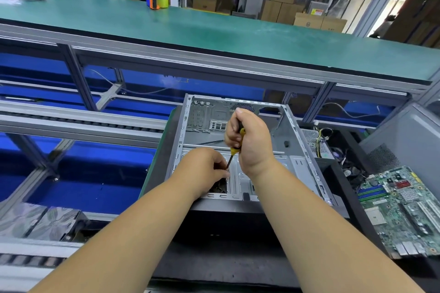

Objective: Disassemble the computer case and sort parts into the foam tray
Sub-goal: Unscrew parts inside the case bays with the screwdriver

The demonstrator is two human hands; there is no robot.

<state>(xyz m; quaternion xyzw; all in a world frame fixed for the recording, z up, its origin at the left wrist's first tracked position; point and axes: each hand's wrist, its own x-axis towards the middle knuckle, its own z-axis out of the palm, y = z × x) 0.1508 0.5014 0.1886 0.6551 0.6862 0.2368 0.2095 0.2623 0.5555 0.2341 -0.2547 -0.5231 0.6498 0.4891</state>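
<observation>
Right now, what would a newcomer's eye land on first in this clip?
Two bare arms meet over the open case at centre: the right hand grips a yellow screwdriver pointing down, and the left hand pinches near its tip. A green motherboard lies at the right.

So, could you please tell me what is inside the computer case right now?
Inside the computer case are bare metal panels, with no board. The right hand holds a screwdriver upright; the left hand steadies its shaft and covers the tip and whatever it works on.
</observation>
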